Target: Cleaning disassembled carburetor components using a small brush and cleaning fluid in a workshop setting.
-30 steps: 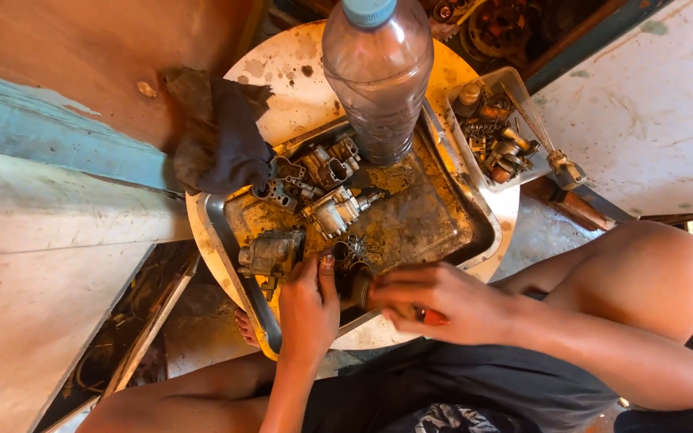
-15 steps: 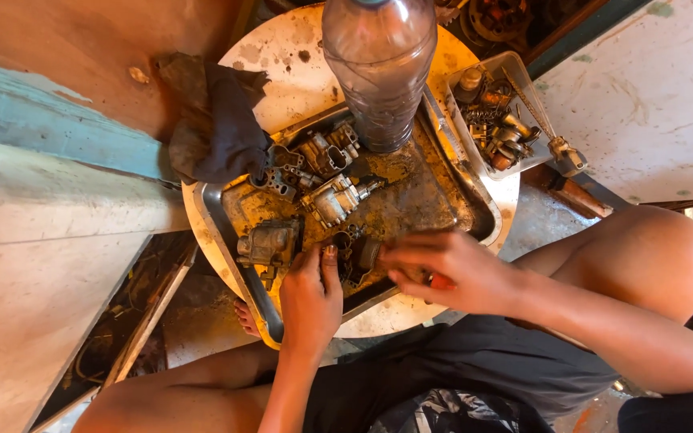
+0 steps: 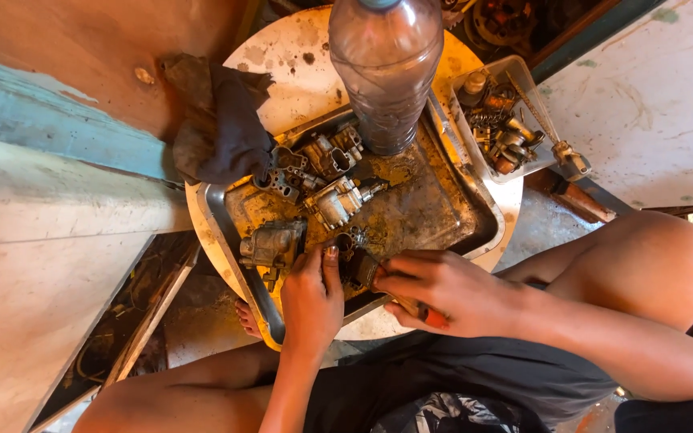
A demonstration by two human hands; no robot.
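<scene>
My left hand (image 3: 312, 295) rests on the near rim of a greasy metal tray (image 3: 475, 212) and pinches a small dark metal part (image 3: 354, 263) between thumb and fingers. My right hand (image 3: 443, 290) grips a tool with a red-orange handle (image 3: 433, 317), its tip against the same part. On the tray lie a grey carburettor body (image 3: 270, 247) just left of my left hand and several smaller metal parts (image 3: 334, 200) farther back. A tall clear plastic bottle (image 3: 385, 64) stands at the tray's far side.
The tray sits on a round white-and-yellow tabletop (image 3: 282, 64). A dark rag (image 3: 222, 128) lies at the left. A small clear tub of metal bits (image 3: 500, 120) stands at the right. My bare knees flank the table, and a wooden wall is at the left.
The view has shifted slightly. Both hands stay at the tray's near edge on the small part, the right hand having moved a little nearer and to the left.
</scene>
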